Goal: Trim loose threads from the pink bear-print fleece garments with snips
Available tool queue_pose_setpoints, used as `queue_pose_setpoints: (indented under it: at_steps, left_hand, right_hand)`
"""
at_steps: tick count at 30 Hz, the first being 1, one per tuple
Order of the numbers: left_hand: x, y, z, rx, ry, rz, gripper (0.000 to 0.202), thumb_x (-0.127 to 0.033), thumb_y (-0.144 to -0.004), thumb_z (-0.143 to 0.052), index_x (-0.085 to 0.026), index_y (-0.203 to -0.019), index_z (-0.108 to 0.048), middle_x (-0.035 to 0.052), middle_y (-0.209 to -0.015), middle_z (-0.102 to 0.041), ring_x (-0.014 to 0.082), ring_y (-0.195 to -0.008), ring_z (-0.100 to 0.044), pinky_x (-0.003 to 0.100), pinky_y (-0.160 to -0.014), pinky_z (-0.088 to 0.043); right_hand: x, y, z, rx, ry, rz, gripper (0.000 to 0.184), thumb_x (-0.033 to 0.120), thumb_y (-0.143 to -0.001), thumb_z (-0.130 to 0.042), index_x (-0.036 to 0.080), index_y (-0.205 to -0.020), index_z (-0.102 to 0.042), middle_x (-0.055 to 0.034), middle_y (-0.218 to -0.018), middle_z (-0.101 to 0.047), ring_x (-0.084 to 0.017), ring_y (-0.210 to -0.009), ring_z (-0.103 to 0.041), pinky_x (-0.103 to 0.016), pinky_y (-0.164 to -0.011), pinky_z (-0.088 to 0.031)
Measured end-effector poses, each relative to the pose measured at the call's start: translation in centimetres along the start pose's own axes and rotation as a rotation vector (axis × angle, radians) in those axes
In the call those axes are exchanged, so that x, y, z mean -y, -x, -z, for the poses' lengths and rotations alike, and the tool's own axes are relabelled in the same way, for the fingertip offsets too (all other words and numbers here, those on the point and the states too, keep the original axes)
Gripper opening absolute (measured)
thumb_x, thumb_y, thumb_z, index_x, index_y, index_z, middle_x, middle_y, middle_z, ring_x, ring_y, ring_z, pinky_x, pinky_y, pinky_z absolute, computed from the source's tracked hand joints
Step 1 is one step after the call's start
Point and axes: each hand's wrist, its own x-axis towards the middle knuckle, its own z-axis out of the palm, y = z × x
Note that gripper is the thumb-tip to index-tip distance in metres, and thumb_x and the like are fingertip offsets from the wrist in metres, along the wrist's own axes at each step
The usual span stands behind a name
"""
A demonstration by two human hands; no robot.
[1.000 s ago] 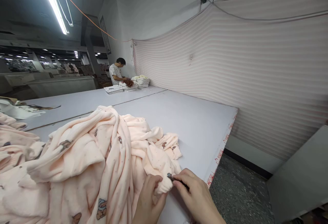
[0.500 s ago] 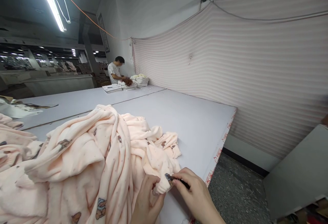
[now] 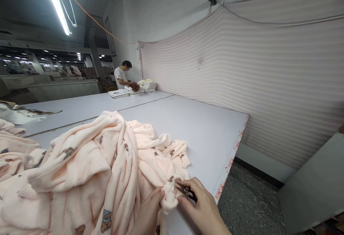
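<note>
The pink fleece (image 3: 88,170) lies heaped over the near left of the white table (image 3: 193,127), its bear print showing. At its near right corner the left hand (image 3: 148,213) pinches a small fold of it, fingers closed on the cloth. Just to the right, the thread snips (image 3: 185,191) touch that fold, blades pointing left, with the right hand (image 3: 202,211) wrapped tight around them. Done well, I judge, the fold is held taut and only the blade tips bite, clear of the pile and the left fingertips. The table edge (image 3: 231,161) runs just right of the right hand, with the floor (image 3: 249,202) below. Bare tabletop lies beyond the heap.
</note>
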Motion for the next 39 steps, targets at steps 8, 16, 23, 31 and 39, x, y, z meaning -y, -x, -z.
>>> queue_pose_setpoints:
  at_steps: [8,16,23,31,39]
  left_hand:
    - [-0.5,-0.3,0.0,0.153,0.207,0.012,0.034,-0.026,-0.083,-0.049,-0.015,-0.111,-0.064,0.0102,-0.107,-0.07,0.0257,-0.108,-0.06,0.043,-0.098,-0.041]
    - [-0.5,-0.4,-0.3,0.158,0.092,0.002,0.034,-0.033,-0.082,-0.049,-0.014,-0.104,-0.066,0.0111,-0.103,-0.069,0.0265,-0.101,-0.061,0.042,-0.092,-0.044]
    - [-4.1,0.4,1.7,-0.113,-0.755,-0.363,0.025,-0.039,-0.076,-0.059,-0.019,-0.062,-0.057,0.0103,-0.105,-0.061,0.0289,-0.105,-0.054,0.04,-0.093,-0.04]
    - [-3.6,-1.8,1.4,0.093,-1.133,-0.098,0.025,-0.031,-0.075,-0.056,-0.026,-0.097,-0.064,0.0004,-0.078,-0.07,0.0233,-0.075,-0.063,0.03,-0.069,-0.041]
    - [0.8,-5.2,1.7,0.003,-1.086,-0.106,0.022,-0.013,-0.064,-0.052,-0.023,-0.082,-0.06,-0.0039,-0.064,-0.062,0.0183,-0.062,-0.057,0.024,-0.057,-0.031]
  right_hand:
    - [0.7,0.2,0.4,0.041,0.013,0.03,0.022,0.03,-0.089,-0.051,0.033,-0.104,-0.068,0.0012,-0.093,-0.065,-0.016,-0.082,-0.065,-0.021,-0.069,-0.046]
    - [0.6,0.1,0.0,0.029,-0.078,0.032,0.022,0.029,-0.088,-0.054,0.031,-0.103,-0.07,0.0004,-0.092,-0.066,-0.016,-0.083,-0.064,-0.022,-0.071,-0.046]
    - [-5.5,-2.0,-1.7,-0.151,-0.294,-0.167,0.023,0.038,-0.081,-0.057,0.021,-0.094,-0.064,-0.0038,-0.093,-0.063,-0.02,-0.092,-0.059,-0.028,-0.082,-0.044]
    - [-9.8,-3.9,-5.7,-0.122,-0.457,-0.302,0.015,0.033,-0.072,-0.055,0.02,-0.076,-0.062,0.0019,-0.065,-0.062,-0.019,-0.071,-0.062,-0.03,-0.07,-0.047]
    - [-8.8,-2.1,-6.7,-0.177,-0.599,-0.362,0.037,0.041,-0.074,-0.058,0.016,-0.102,-0.06,-0.0067,-0.091,-0.068,-0.023,-0.09,-0.062,-0.035,-0.084,-0.047]
